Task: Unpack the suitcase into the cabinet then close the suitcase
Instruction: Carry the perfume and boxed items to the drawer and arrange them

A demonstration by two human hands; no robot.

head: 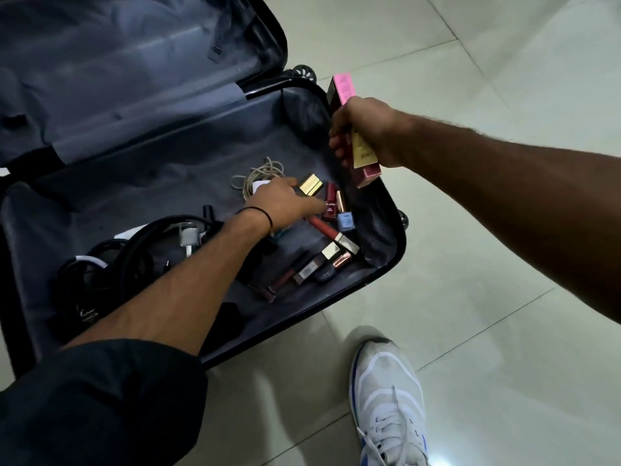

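A dark suitcase [386, 264] lies open on the tiled floor, its grey lining showing. My right hand [366, 129] is above its right rim, shut on a bundle of slim cosmetic boxes [344, 87], pink, maroon and gold. My left hand [285, 203] reaches down into the lower half, fingers closing on a gold-capped lipstick [311, 185]. Beside it lie a red nail polish bottle [330, 206], a pale blue bottle [344, 222], a red lip gloss tube [322, 227] and several more cosmetics [322, 264]. The cabinet is out of sight.
A coiled beige cable [265, 171] lies behind my left hand. Black cables and a white charger [134, 253] fill the suitcase's left side. The lid [134, 62] lies flat at the top left. My white sneaker [386, 398] stands on the tiles in front.
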